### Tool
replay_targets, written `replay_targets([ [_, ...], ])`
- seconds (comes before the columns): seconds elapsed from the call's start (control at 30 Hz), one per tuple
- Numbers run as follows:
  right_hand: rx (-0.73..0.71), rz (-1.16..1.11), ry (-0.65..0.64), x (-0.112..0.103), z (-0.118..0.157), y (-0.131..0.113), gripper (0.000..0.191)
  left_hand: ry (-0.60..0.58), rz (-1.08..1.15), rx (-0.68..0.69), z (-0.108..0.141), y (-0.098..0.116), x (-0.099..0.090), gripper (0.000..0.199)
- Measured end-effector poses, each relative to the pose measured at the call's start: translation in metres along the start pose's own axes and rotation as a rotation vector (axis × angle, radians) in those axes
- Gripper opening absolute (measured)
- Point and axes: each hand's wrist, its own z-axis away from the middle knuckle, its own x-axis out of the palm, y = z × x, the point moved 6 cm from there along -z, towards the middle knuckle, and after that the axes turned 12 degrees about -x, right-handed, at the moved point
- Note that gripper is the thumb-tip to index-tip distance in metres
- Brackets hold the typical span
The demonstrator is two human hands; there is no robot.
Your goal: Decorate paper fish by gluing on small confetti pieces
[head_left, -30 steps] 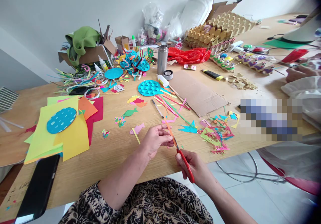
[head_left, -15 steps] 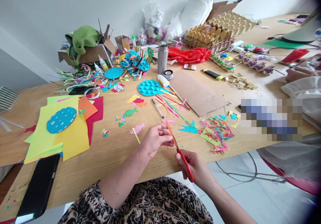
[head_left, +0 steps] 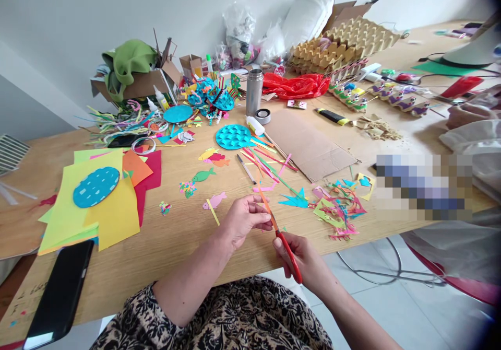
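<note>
My left hand (head_left: 250, 215) pinches a narrow orange paper strip (head_left: 264, 200) near the table's front edge. My right hand (head_left: 297, 256) is closed round the red handles of the scissors (head_left: 290, 256), whose blades point up and left and meet the strip beside my left fingertips. Left of my left hand lies a pink paper fish (head_left: 217, 200) with a yellow strip across it. Beyond my hands are a pen (head_left: 246, 169) and several coloured strips (head_left: 270, 167). A blue pointed paper piece (head_left: 295, 199) lies to the right.
Coloured paper sheets (head_left: 78, 198) and a black phone (head_left: 58, 292) are at the left. Paper scraps (head_left: 340, 209), cardboard (head_left: 309, 143) and a yellow-black cutter (head_left: 332, 116) lie to the right. A metal bottle (head_left: 254, 93) stands behind. Another person's hand (head_left: 472, 114) shows at the right edge.
My hands, the strip and the scissors stay nearly in the same place. At the right edge, the other person's hand has shifted slightly.
</note>
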Motion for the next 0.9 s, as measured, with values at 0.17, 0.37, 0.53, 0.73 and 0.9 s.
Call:
replay_targets([
  [0.17, 0.011, -0.006, 0.011, -0.0002, -0.0003, 0.0011, 0.054, -0.002, -0.003, -0.002, -0.0011, -0.0012, -0.0004, 0.047],
  [0.37, 0.026, 0.004, 0.017, -0.0003, 0.0001, 0.0015, 0.054, -0.005, 0.009, 0.01, -0.002, 0.0006, -0.0013, 0.049],
  [0.53, 0.035, 0.008, -0.001, 0.0011, 0.0001, 0.0006, 0.054, 0.023, 0.024, 0.05, -0.0034, 0.0044, -0.0053, 0.047],
  [0.73, 0.028, 0.011, -0.013, 0.0015, 0.0002, 0.0013, 0.052, 0.021, 0.012, 0.051, -0.0035, 0.0048, -0.0054, 0.045],
  [0.9, 0.019, -0.004, -0.013, 0.001, 0.0002, 0.0012, 0.051, -0.002, 0.001, 0.04, -0.0035, 0.0047, -0.004, 0.048],
])
